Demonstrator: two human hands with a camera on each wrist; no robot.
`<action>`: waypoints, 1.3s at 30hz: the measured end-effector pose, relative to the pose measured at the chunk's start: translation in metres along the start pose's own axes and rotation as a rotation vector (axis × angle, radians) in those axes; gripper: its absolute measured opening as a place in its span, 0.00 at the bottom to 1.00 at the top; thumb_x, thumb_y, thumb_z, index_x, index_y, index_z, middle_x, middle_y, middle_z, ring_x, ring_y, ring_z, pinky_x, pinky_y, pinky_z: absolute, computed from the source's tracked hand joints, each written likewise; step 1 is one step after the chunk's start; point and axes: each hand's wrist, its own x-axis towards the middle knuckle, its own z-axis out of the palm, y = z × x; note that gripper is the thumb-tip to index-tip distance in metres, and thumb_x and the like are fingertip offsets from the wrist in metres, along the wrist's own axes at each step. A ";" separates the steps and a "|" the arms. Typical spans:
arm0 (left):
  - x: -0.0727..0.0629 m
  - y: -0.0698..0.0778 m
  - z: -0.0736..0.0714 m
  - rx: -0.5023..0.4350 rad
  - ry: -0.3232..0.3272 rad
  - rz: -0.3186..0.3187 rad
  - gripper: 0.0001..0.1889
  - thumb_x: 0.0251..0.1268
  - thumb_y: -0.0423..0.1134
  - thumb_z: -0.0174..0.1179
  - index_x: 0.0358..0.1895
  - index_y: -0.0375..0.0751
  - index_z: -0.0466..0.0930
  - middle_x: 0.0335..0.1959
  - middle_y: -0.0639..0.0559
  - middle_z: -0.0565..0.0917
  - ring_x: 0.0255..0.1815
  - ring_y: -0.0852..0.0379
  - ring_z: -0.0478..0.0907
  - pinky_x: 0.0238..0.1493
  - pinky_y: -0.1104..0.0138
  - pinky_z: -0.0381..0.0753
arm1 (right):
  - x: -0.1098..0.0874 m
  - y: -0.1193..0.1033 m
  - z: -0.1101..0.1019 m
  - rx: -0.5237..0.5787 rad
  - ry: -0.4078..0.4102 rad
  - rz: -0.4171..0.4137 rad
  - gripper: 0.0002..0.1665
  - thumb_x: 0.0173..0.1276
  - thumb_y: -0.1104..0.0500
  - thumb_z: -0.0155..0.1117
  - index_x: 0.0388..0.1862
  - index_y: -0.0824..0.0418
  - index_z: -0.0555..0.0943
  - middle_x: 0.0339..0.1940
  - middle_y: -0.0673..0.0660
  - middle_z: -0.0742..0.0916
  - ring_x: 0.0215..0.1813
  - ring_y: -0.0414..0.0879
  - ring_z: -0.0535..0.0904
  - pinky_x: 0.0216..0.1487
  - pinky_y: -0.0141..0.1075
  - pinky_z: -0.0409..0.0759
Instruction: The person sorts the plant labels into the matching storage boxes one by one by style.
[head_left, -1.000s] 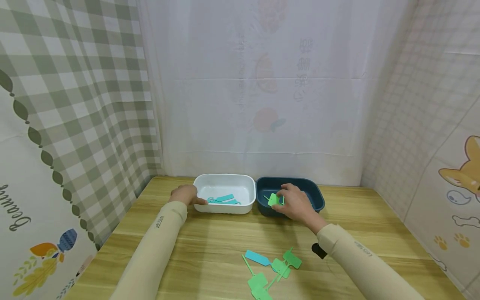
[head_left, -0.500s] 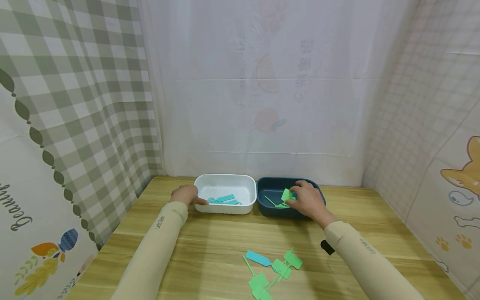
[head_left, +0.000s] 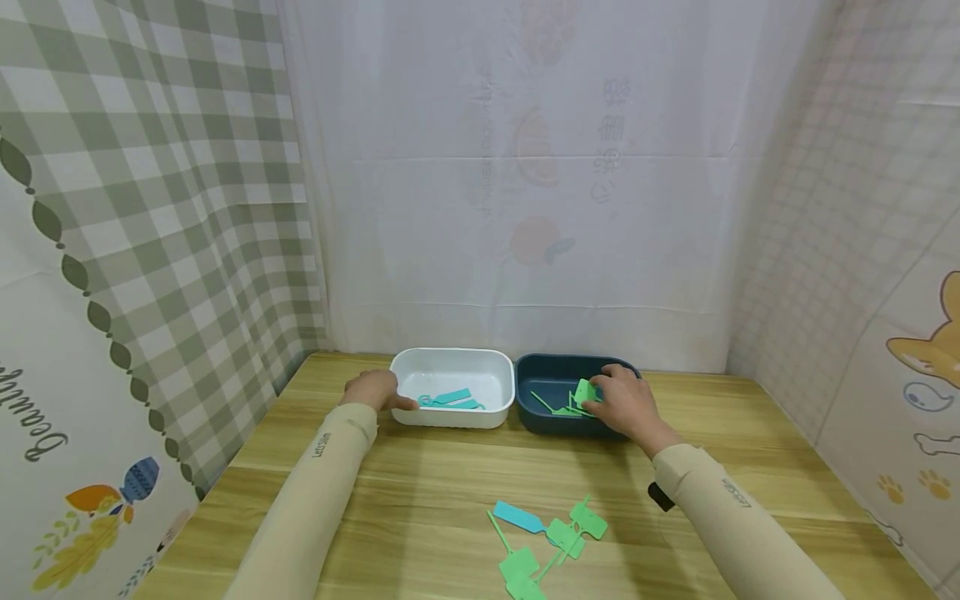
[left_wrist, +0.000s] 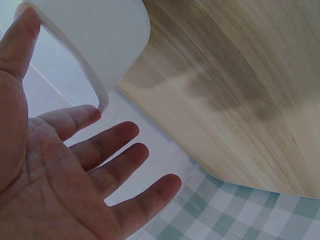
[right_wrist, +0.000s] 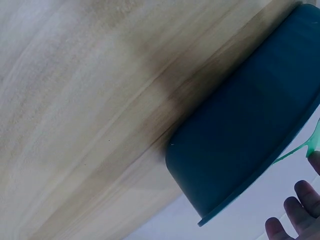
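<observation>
My right hand (head_left: 628, 403) is over the dark blue box (head_left: 551, 422), pinching a green plastic tag (head_left: 585, 391) by its flat square end. In the right wrist view, a fingertip meets the green tag (right_wrist: 311, 145) above the box rim. More green tags (head_left: 551, 407) with thin stems lie inside that box. At the white box (head_left: 452, 417), my left hand (head_left: 372, 390) touches the left end. The left wrist view has its thumb and index fingertips on the rim, the other fingers spread. Blue tags (head_left: 453, 398) lie in the white box.
On the wooden table (head_left: 420, 500), nearer me, lie several loose green tags (head_left: 519, 565) and one blue tag (head_left: 519, 516), partly overlapping. Both boxes stand side by side near the back cloth (head_left: 420, 250). A checked cloth (head_left: 187, 208) hangs at the left.
My right hand has moved to the right inside the dark blue box with a green tag, while another green tag lies uncovered there. My left hand has stayed at the white box.
</observation>
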 end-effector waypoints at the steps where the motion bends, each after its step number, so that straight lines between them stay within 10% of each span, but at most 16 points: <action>1: 0.000 0.000 0.000 0.001 0.000 0.000 0.27 0.62 0.60 0.65 0.40 0.33 0.83 0.39 0.40 0.82 0.42 0.45 0.75 0.45 0.49 0.78 | 0.000 0.000 0.001 -0.006 -0.002 0.001 0.27 0.63 0.49 0.72 0.54 0.66 0.83 0.60 0.73 0.77 0.62 0.69 0.70 0.56 0.63 0.72; 39: -0.001 0.001 -0.003 -0.004 0.001 -0.010 0.27 0.61 0.60 0.66 0.38 0.34 0.83 0.38 0.40 0.82 0.40 0.46 0.75 0.43 0.50 0.79 | -0.028 -0.023 0.002 0.056 0.034 -0.197 0.22 0.64 0.53 0.72 0.54 0.62 0.84 0.59 0.68 0.79 0.59 0.66 0.75 0.51 0.60 0.75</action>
